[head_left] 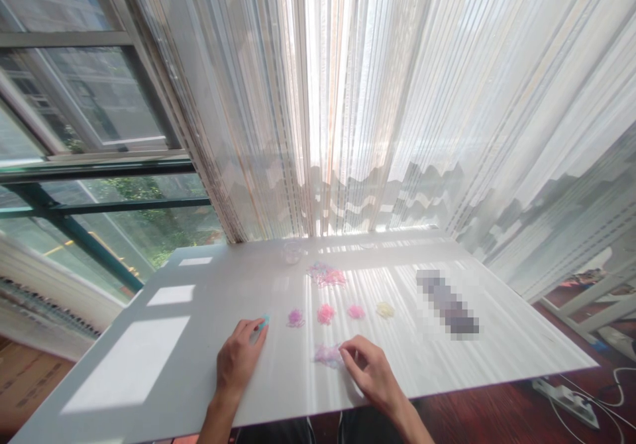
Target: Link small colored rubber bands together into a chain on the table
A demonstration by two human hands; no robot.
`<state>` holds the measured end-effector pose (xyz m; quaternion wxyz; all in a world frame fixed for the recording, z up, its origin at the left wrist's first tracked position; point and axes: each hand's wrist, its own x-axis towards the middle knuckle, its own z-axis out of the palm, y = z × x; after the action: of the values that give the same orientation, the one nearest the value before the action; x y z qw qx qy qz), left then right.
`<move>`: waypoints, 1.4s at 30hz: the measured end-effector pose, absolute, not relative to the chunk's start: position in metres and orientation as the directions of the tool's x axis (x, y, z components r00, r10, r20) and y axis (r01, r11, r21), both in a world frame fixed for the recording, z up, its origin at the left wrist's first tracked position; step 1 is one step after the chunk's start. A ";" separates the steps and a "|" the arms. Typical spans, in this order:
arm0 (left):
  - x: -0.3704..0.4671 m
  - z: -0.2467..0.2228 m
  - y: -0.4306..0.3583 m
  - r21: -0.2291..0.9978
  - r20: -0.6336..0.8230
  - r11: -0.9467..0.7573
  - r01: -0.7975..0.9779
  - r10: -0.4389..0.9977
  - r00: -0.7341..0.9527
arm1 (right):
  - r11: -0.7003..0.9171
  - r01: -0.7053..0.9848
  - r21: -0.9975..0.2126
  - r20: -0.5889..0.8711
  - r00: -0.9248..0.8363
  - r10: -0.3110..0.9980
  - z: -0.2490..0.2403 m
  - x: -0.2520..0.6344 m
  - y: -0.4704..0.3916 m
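My left hand (237, 356) is closed in a pinch, with a small turquoise bunch of what look like rubber bands (265, 319) at its fingertips. My right hand (368, 368) also has thumb and forefinger together, at the right edge of a mixed lilac and pale blue pile of bands (326, 355). What those fingers hold, if anything, is too small to see. Sorted little heaps lie in a row beyond the hands: purple bands (295, 318), coral-pink bands (326, 313), pink bands (356, 311) and pale yellow bands (385, 309).
Farther back on the white table (199, 364) are a larger mixed heap of bands (328, 275) and a clear round container (293, 252). A pixelated dark object (450, 303) lies to the right. Sheer curtains (338, 99) hang behind; a power strip (566, 402) is on the floor.
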<state>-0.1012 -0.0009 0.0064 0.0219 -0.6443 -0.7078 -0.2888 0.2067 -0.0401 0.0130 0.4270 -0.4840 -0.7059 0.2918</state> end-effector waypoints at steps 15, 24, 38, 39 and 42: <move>-0.020 0.035 -0.028 0.544 0.341 -0.476 0.691 0.878 0.337 | 0.340 0.438 -0.832 0.333 -0.094 0.938 0.004 0.207 -0.038; -0.014 0.025 -0.035 0.550 0.286 -0.442 0.708 0.897 0.337 | 0.434 0.477 -0.764 0.401 -0.176 0.899 0.008 0.206 -0.039; -0.012 0.025 -0.037 0.570 0.291 -0.459 0.682 0.889 0.354 | 0.433 0.478 -0.764 0.384 -0.201 0.901 0.009 0.207 -0.039; -0.013 0.024 -0.037 0.575 0.290 -0.456 0.680 0.890 0.352 | 0.433 0.479 -0.764 0.384 -0.202 0.901 0.010 0.207 -0.039; -0.013 0.024 -0.037 0.594 0.278 -0.444 0.671 0.896 0.346 | 0.433 0.479 -0.764 0.384 -0.202 0.901 0.010 0.207 -0.039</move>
<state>-0.0131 -0.0368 0.0236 -0.1922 -0.7976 -0.4912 -0.2928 0.2073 -0.0387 0.0097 0.4218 -0.4700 -0.7339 0.2503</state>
